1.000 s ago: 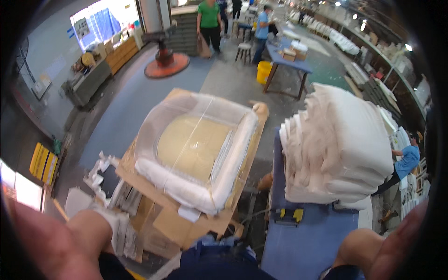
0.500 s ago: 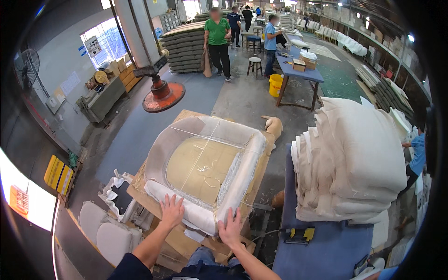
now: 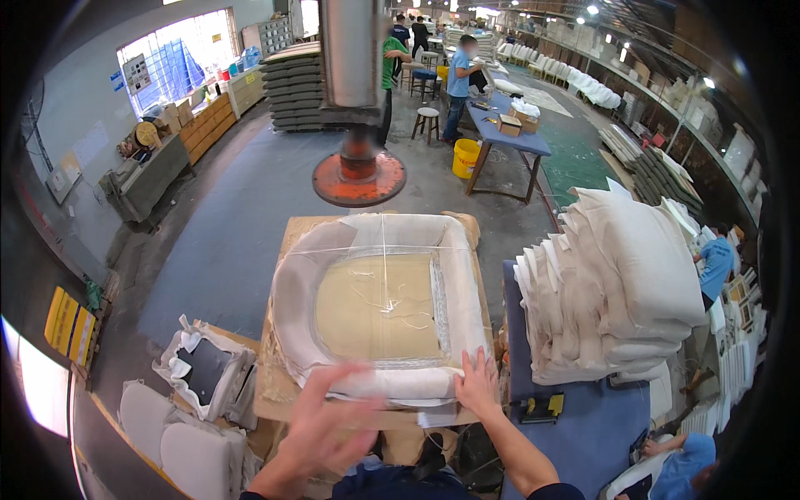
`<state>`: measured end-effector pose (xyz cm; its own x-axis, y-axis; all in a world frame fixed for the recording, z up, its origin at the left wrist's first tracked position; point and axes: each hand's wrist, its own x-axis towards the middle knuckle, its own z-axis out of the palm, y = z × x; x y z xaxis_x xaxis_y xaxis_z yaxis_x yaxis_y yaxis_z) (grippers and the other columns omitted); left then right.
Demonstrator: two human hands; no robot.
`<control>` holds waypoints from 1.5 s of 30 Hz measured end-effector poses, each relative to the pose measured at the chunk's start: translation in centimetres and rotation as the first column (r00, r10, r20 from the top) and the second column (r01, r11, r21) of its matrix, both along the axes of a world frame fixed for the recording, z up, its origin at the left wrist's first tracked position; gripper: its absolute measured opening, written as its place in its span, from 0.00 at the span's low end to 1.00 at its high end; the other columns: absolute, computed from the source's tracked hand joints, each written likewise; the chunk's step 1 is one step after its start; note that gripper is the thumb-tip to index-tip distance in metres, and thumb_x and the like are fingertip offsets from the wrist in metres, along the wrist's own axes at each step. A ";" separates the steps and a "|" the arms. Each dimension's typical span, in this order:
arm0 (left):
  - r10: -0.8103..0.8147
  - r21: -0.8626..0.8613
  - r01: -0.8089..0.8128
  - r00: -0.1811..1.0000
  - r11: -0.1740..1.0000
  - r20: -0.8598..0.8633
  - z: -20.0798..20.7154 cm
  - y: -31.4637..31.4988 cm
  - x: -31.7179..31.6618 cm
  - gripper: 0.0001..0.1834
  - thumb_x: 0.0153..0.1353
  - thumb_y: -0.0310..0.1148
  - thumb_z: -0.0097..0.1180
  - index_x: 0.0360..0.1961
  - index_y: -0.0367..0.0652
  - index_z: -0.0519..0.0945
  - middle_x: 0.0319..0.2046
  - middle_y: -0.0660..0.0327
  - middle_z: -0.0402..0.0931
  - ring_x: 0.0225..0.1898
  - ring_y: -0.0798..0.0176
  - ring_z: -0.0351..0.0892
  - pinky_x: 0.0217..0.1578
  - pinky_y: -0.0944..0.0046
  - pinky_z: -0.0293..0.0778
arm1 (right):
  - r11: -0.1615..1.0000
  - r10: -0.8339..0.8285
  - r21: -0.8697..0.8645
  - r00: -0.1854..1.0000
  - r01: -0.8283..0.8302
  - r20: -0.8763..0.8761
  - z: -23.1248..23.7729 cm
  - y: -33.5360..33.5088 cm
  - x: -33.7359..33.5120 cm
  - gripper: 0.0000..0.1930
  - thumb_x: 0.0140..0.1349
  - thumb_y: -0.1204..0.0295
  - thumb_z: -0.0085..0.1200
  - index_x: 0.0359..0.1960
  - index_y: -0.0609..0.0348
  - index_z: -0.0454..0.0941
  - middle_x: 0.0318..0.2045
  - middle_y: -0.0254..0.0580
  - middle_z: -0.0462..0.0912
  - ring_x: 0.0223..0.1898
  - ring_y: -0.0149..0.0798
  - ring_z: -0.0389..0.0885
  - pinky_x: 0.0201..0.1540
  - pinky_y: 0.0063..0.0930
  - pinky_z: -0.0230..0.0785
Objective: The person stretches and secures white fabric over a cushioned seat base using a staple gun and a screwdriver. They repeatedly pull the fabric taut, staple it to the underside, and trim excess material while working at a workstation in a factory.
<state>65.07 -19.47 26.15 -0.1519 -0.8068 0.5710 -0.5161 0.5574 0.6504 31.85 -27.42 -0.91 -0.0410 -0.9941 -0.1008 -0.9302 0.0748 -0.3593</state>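
Note:
A padded seat frame (image 3: 296,300) in whitish fabric lies flat in front of me, a beige panel (image 3: 350,333) set inside its thick rim. Thin white string (image 3: 385,258) crosses over it, with loose ends on the panel. My right hand (image 3: 478,385) rests on the near right corner of the rim, fingers spread and holding nothing. Blurred by motion, my left hand (image 3: 329,421) is over the near left edge with fingers stretched out; whether it touches the fabric is unclear. Beneath the frame is a brown board (image 3: 279,396).
On my right, a blue table (image 3: 575,450) bears a tall pile of cream padded covers (image 3: 617,283) and a yellow-black staple gun (image 3: 543,409). Grey cushions (image 3: 196,454) lie at lower left. An orange round-based column (image 3: 358,179) stands ahead. Several people work farther off; one is at lower right.
The view has turned, and the frame with its board now appears squarer to me. My left hand has come off the near rim's top and blurred. My right hand stays at the near right corner.

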 end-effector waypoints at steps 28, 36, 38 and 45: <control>-0.871 -0.575 0.788 -0.105 0.221 -0.479 8.3 3.2 7.6 0.05 0.71 0.29 0.57 0.35 0.45 0.78 0.37 0.54 0.83 0.30 0.54 0.78 0.28 0.60 0.69 | 0.899 0.308 -0.430 0.582 0.080 0.752 14.6 -2.4 14.5 0.19 0.63 0.75 0.57 0.55 0.69 0.82 0.59 0.59 0.79 0.61 0.55 0.79 0.63 0.43 0.71; -0.756 -0.420 0.876 -0.105 0.237 -0.646 7.5 2.0 6.6 0.08 0.72 0.28 0.56 0.40 0.34 0.83 0.36 0.47 0.82 0.27 0.55 0.81 0.23 0.61 0.75 | 0.037 0.777 -0.973 -0.606 -0.228 0.171 36.2 6.8 16.6 0.09 0.74 0.68 0.48 0.43 0.49 0.83 0.39 0.40 0.85 0.33 0.46 0.86 0.36 0.38 0.80; -0.827 -0.429 0.869 -0.043 0.246 -0.560 8.2 1.3 6.0 0.10 0.73 0.30 0.56 0.41 0.33 0.84 0.35 0.47 0.82 0.25 0.56 0.81 0.23 0.62 0.75 | 0.136 0.750 -0.946 -0.593 -0.294 0.292 37.0 8.2 16.2 0.09 0.73 0.70 0.48 0.40 0.49 0.82 0.39 0.40 0.85 0.32 0.46 0.85 0.35 0.37 0.79; -0.820 -0.570 0.820 -0.357 -0.046 -0.447 9.3 -3.6 1.2 0.14 0.77 0.34 0.53 0.34 0.38 0.81 0.39 0.47 0.85 0.23 0.59 0.77 0.21 0.64 0.70 | 0.116 0.751 -0.971 -0.621 -0.210 0.224 37.3 5.6 13.1 0.11 0.73 0.74 0.48 0.32 0.51 0.81 0.37 0.41 0.86 0.29 0.45 0.83 0.33 0.36 0.74</control>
<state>66.30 -23.11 35.46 -0.3524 -0.1635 0.9215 0.9321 0.0270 0.3612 44.90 -21.78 36.40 0.3101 -0.0802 0.9473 0.8334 -0.4566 -0.3115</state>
